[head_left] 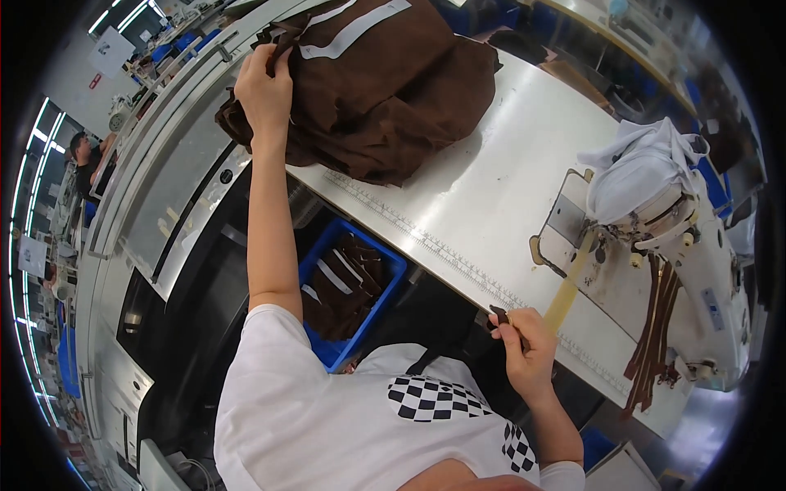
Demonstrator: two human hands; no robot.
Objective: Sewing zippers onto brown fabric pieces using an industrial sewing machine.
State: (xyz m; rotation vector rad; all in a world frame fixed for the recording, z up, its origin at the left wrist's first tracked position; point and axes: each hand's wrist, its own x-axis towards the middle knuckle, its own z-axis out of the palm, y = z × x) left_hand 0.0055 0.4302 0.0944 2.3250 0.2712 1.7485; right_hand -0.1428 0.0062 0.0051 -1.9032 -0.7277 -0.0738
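Note:
My left hand (266, 92) reaches far out to the upper left, its fingers closed on the edge of a brown cloth piece. That edge belongs to a heaped pile of brown fabric (393, 106) with white strips on top. Near the front edge of the white sewing table (491, 155), my right hand (528, 348) is closed around a small dark brown piece (499, 314); its kind is too small to make out. A yellowish strip (571, 282) slants across the table from the sewing machine (696, 278) toward my right hand.
White cloth (643, 168) covers the machine's head. Several brown strips (652, 340) hang beside it at the right. Below the table edge stands a blue bin (389, 255) with brown pieces inside. A metal rail (151, 135) runs along the left, with another person (88, 168) beyond it.

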